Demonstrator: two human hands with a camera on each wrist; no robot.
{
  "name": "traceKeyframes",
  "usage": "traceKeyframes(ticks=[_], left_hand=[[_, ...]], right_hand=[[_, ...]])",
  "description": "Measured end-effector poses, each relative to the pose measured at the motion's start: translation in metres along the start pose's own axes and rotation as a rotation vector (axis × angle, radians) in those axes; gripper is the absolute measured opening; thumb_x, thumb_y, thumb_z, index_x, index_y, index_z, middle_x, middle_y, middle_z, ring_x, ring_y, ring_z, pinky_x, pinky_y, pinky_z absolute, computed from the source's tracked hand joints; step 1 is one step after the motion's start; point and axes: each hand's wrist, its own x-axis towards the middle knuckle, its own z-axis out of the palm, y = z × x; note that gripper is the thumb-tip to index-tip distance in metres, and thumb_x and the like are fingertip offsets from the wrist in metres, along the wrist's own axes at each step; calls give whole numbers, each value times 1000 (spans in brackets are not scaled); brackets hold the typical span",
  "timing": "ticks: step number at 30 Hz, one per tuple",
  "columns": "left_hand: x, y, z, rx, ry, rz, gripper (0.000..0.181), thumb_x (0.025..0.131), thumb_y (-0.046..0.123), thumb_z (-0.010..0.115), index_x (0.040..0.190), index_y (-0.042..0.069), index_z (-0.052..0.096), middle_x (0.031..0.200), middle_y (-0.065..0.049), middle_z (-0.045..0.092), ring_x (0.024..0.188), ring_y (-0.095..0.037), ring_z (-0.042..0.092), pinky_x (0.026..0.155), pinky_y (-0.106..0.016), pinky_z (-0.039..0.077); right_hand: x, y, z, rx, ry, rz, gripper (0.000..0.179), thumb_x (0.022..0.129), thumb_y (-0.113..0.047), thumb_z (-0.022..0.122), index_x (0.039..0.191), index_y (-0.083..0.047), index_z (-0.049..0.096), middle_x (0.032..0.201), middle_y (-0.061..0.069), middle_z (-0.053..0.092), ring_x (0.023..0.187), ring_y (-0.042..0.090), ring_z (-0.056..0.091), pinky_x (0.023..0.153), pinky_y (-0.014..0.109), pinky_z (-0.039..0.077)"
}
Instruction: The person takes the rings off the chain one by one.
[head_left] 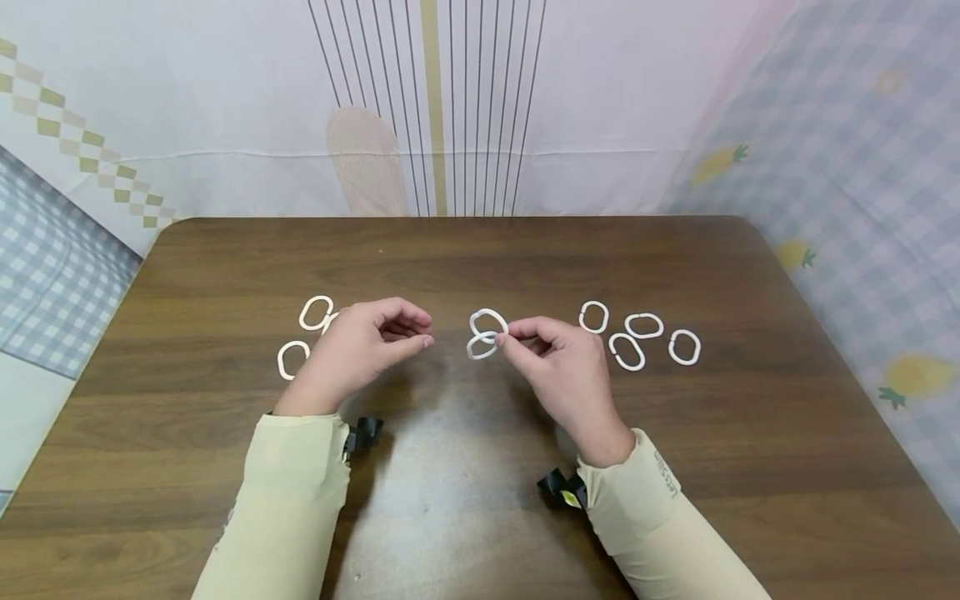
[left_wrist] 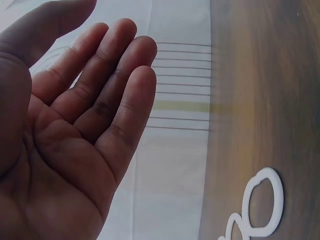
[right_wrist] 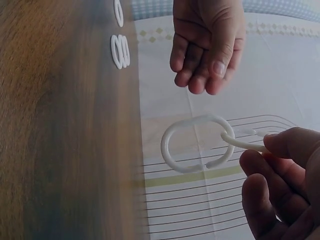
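My right hand point(head_left: 562, 367) pinches a white oval plastic ring point(right_wrist: 245, 145) between thumb and fingertips, above the middle of the table. Hooked through it is a second white ring point(right_wrist: 164, 145), which has a small gap in its side. Across from them, my left hand point(head_left: 360, 346) is held up with its fingers loosely bent and nothing in its grasp. In the left wrist view its palm and fingers point(left_wrist: 112, 95) show bare. The linked rings are apart from the left hand.
Left of the left hand lie loose white rings point(head_left: 281, 362), one partly hidden behind that hand. Several more white rings point(head_left: 672, 348) lie right of the right hand. The brown wooden table point(head_left: 450, 258) meets a patterned curtain point(head_left: 600, 100) at its back edge.
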Motion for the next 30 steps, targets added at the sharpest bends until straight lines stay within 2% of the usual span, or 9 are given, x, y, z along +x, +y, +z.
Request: traceKeyframes(ticks=[12, 21, 30], left_hand=[[1, 17, 21, -33, -59, 59, 15, 87, 21, 80, 100, 16, 74, 93, 8, 73, 88, -9, 69, 81, -30, 56], [1, 19, 27, 39, -2, 126, 5, 88, 19, 79, 92, 16, 78, 85, 10, 72, 79, -8, 66, 73, -32, 55], [1, 18, 27, 72, 2, 160, 3, 90, 16, 76, 91, 17, 78, 83, 10, 71, 77, -8, 65, 72, -30, 55]], right_hand=[[-2, -5, 1, 61, -25, 32, 4, 82, -15, 82, 83, -12, 79, 68, -4, 70, 59, 9, 60, 54, 21, 46], [-3, -7, 1, 110, -42, 49, 4, 82, -13, 81, 84, -11, 79, 68, -2, 69, 59, 10, 58, 53, 21, 44], [-3, -7, 1, 121, -52, 63, 3, 83, -13, 79, 83, -10, 78, 68, -1, 66, 61, 13, 56, 55, 21, 44]])
